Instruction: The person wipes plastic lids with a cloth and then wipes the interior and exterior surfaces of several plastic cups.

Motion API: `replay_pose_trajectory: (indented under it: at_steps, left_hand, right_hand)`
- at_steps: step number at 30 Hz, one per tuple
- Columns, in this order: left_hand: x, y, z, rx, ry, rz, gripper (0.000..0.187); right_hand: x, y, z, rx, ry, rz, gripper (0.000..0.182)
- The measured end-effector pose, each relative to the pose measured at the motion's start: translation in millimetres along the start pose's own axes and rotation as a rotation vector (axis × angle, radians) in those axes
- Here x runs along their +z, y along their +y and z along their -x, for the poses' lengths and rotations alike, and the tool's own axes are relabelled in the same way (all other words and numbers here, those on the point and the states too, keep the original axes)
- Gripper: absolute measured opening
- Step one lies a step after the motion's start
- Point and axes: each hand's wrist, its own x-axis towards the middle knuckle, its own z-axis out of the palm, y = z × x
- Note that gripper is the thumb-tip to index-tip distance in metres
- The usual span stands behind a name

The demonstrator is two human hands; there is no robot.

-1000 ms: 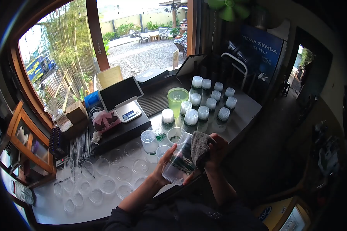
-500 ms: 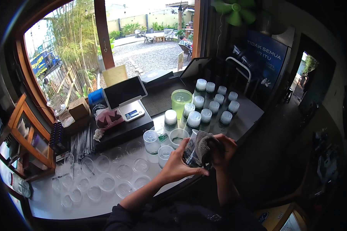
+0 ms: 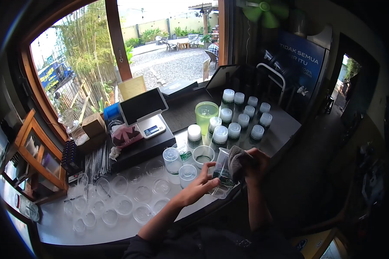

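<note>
My left hand is closed around the side of a clear plastic cup with dark green print, held tilted over the counter's front edge. In my right hand is a bunched grey cloth, right against the cup's right side. The fingers behind the cloth are partly hidden in shadow. Just left of the held cup, an open cup and an upturned cup stand on the counter. Another upturned cup is beside them.
Stacks of printed cups fill the counter's right part, near a green tub. Clear round lids lie spread on the left. A tablet stand and a tissue pack stand behind, below the window.
The cloth and my right hand have shifted right, uncovering more of the cup. The cup shows more of its side, and my left thumb now lies across it. The camera view has shifted slightly.
</note>
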Motion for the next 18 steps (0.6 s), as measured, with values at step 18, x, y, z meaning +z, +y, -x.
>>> replay_pose_trajectory:
  at_steps: [18]
  left_hand:
    - [48.6,-51.9,-64.3,-0.076,-0.740,0.916,0.094]
  right_hand:
    - [-47.5,29.6,-17.4,0.288,-0.002,-0.433,0.028]
